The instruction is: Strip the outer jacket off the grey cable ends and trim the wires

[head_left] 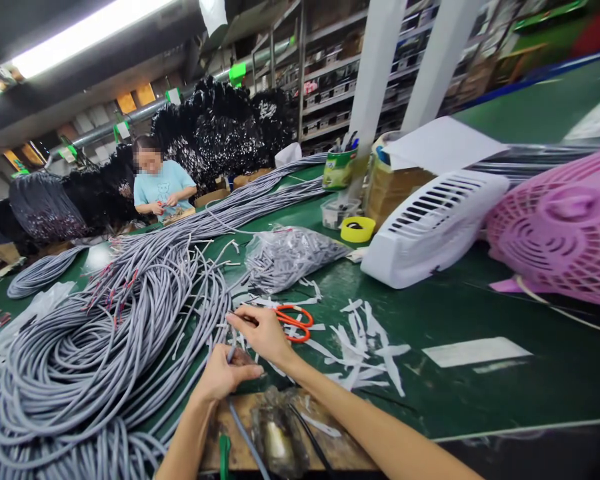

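Observation:
My left hand (224, 375) is closed around a grey cable (247, 437), which runs down from it past the wooden board's edge. Just above, my right hand (264, 333) pinches finger and thumb together near the upper end of that cable; what lies between the fingertips is too small to make out. Orange-handled scissors (307, 325) lie right behind my right hand, partly hidden by it. White strips (363, 340) are scattered to the right of them. A large heap of coiled grey cables (145, 327) fills the table on the left, close to my left hand.
A wooden board (220, 427) with a wrapped metal device (279, 440) sits at the near edge. Behind are a plastic bag of grey pieces (293, 257), yellow tape (357, 229), a white appliance (430, 223) and a pink fan (565, 220). Another person (163, 180) works across the table.

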`<state>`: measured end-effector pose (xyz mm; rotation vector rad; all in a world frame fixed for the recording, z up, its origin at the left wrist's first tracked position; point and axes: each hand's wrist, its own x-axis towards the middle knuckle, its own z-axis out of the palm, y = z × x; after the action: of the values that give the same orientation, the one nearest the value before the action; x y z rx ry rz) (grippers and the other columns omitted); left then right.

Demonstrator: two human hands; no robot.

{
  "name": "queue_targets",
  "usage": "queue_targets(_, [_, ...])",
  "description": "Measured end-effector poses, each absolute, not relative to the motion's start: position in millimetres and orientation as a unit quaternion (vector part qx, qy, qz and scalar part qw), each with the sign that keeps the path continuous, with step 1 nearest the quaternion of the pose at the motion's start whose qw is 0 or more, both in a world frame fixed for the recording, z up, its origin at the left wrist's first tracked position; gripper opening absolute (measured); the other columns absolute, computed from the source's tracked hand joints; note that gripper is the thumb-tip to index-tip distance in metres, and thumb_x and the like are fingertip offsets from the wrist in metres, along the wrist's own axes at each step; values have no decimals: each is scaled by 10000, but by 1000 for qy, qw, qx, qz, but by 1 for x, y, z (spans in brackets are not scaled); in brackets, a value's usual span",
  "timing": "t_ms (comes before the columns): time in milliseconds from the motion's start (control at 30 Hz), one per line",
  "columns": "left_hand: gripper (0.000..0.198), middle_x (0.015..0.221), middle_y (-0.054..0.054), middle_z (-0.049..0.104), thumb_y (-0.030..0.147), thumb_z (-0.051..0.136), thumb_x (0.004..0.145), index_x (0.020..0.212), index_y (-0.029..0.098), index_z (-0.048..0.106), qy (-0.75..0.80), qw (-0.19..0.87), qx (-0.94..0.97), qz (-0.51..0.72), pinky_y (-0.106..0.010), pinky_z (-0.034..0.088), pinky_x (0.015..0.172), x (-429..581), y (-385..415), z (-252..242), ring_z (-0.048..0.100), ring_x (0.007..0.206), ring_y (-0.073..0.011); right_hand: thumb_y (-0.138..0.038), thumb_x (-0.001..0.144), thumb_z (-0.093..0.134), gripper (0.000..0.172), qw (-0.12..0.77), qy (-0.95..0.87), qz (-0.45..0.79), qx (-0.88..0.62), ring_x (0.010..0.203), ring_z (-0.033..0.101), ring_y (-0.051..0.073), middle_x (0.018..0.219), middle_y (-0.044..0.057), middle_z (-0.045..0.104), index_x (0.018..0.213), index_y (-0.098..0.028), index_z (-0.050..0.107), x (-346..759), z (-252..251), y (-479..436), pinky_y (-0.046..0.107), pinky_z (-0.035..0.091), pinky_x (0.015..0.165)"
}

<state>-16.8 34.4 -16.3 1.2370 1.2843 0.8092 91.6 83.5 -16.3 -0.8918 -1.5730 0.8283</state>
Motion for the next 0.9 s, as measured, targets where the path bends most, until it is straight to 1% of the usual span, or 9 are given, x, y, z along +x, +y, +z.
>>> queue_targets(133, [411, 327, 77, 296, 383, 770, 424, 371, 145, 440, 552, 541, 505, 384, -203, 115, 375, -16, 36, -17, 215, 344, -22, -344, 764, 510, 283, 539, -656, 374, -372, 468, 401, 95, 486, -20, 487, 557, -160, 567, 91, -16, 85, 229, 334, 471])
queue_targets(267, [386, 333, 92, 272, 393, 730, 455, 398, 155, 431, 573, 499, 450, 469, -197, 99, 378, -19, 41, -15, 186, 342, -17, -296, 702, 575, 199, 498, -665, 430, -352, 655, 567, 140, 751, 34, 652, 812, -162, 671, 92, -12, 85, 250, 442, 605])
queue_targets(333, [401, 318, 100, 239, 390, 709, 471, 387, 173, 383, 577, 497, 446, 471, -199, 83, 370, -20, 42, -13, 161, 329, -17, -257, 631, 639, 333, 458, -677, 463, -342, 740, 593, 160, 824, 36, 664, 952, -173, 662, 91, -11, 83, 259, 461, 639])
queue_targets(400, [370, 312, 103, 238, 342, 717, 448, 385, 168, 397, 575, 500, 448, 467, -199, 89, 368, -20, 42, -11, 166, 328, -18, -227, 587, 668, 427, 428, -670, 508, -332, 747, 604, 169, 809, 34, 666, 1009, -166, 649, 89, -13, 82, 256, 473, 624])
queue_targets(567, [161, 363, 83, 339, 233, 686, 509, 520, 108, 584, 567, 494, 479, 451, -192, 188, 398, -18, 41, -13, 266, 376, -41, -187, 559, 670, 382, 429, -590, 609, -310, 669, 626, 163, 724, 34, 667, 937, -130, 678, 85, -20, 84, 269, 509, 629])
queue_targets(633, [161, 505, 33, 515, 196, 664, 553, 677, 98, 633, 547, 474, 508, 466, -191, 294, 460, -18, 42, -16, 404, 465, -71, -198, 557, 673, 366, 433, -566, 634, -299, 647, 638, 169, 708, 33, 675, 917, -132, 681, 84, -22, 86, 297, 522, 663])
queue_targets(700, [272, 720, -14, 609, 171, 666, 562, 822, 114, 612, 531, 451, 518, 497, -194, 362, 539, -19, 43, -19, 487, 580, -91, -248, 561, 688, 348, 435, -553, 649, -289, 671, 655, 195, 714, 42, 688, 891, -139, 685, 85, -23, 88, 334, 530, 694])
queue_targets(767, [329, 759, -4, 589, 166, 683, 550, 852, 137, 555, 541, 429, 507, 516, -182, 355, 520, -19, 43, -21, 461, 554, -70, -300, 565, 698, 340, 438, -549, 654, -280, 756, 664, 230, 746, 59, 699, 867, -145, 689, 86, -23, 89, 370, 526, 746])
queue_targets(900, [350, 622, 74, 456, 191, 692, 549, 825, 165, 478, 564, 411, 504, 509, -162, 249, 426, -20, 41, -22, 304, 441, -32, -325, 574, 699, 336, 456, -550, 643, -276, 842, 656, 251, 804, 74, 705, 857, -145, 690, 87, -23, 91, 409, 502, 824])
